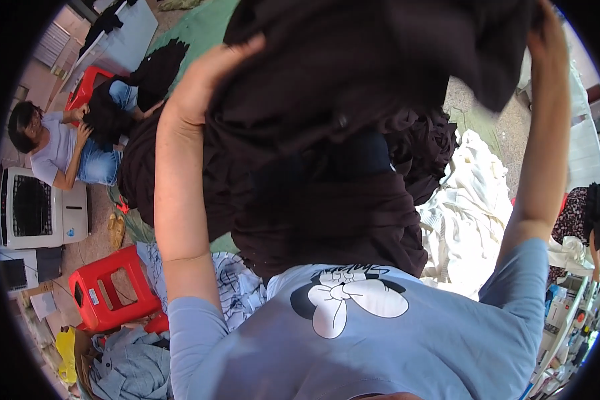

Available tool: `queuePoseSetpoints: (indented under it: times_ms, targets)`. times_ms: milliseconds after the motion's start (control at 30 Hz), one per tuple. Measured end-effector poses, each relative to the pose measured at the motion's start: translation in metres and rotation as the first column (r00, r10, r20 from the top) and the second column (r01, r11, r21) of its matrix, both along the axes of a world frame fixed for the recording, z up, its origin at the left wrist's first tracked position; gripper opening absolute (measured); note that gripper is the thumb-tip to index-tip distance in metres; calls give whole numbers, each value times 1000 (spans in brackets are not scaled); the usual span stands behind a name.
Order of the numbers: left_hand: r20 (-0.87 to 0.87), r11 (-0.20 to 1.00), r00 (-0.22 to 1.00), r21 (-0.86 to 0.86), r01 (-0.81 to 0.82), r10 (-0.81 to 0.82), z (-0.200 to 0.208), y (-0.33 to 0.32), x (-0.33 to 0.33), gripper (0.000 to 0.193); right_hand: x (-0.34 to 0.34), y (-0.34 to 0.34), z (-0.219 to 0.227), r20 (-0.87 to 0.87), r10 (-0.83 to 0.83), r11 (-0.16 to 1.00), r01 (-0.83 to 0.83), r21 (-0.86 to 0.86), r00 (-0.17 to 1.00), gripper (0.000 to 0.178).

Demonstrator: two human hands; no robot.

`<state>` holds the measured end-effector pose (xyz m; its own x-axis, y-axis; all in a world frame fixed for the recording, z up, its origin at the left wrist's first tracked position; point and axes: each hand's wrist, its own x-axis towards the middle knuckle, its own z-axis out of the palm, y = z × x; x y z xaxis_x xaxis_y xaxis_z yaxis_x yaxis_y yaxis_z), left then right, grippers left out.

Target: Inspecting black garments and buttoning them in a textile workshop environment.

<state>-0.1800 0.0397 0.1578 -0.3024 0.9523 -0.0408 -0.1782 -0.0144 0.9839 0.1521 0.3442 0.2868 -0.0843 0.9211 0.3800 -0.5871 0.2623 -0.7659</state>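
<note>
Cloth [373, 60] spanning the upper view, both arms raised

From my remote post I am watching one dark cloth being held up and spread; I am judging this as the opening-out step. The left hand [213, 70] is pinching its left edge, thumb lying across the near face, fingers hiding behind. The right hand [548, 40] is meeting the far right edge, but I cannot tell whether its fingers are pressing together. The cloth is hanging above and beyond a dark pile [327, 230] in front of the wearer's shirt [447, 340], with a white pile [467, 207] lying to the right.

In my judgement, the next move is calling for level, even tension, with the loose right corner being brought under control.

Orientation: the visible span is running left to right, hand to hand; the right corner is drooping and blurring. The frame is cutting off the top, so I am leaving collar, hem and true long axis undecided.
</note>
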Motion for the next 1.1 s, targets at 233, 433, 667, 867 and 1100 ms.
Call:
queuePoseSetpoints:
  times_ms: [233, 433, 667, 867, 1100]
  targets:
    - [-976, 965, 210, 6, -264, 64, -155, 5, 19, 34, 109, -35, -305, 817, 296, 861, 233, -453, 496, 28]
    - [-900, 958, 429, 188, 216, 79, -151, -16, 119, 44, 111, -129, -348, 854, 107, 958, 175, -225, 509, 34]
    - [-759, 972, 629, -22, 233, -167, -148, -22, 127, 19, 78, -187, -321, 896, 271, 905, -412, -112, 353, 50]
    - [-516, 935, 795, -36, 352, -319, -104, -43, 134, 25, 90, -134, -319, 913, 49, 974, -221, 46, 406, 24]
    - [440, 959, 898, 246, -143, 21, -92, -71, 103, 29, -29, -82, -178, 518, -298, 803, -82, 590, 802, 16]
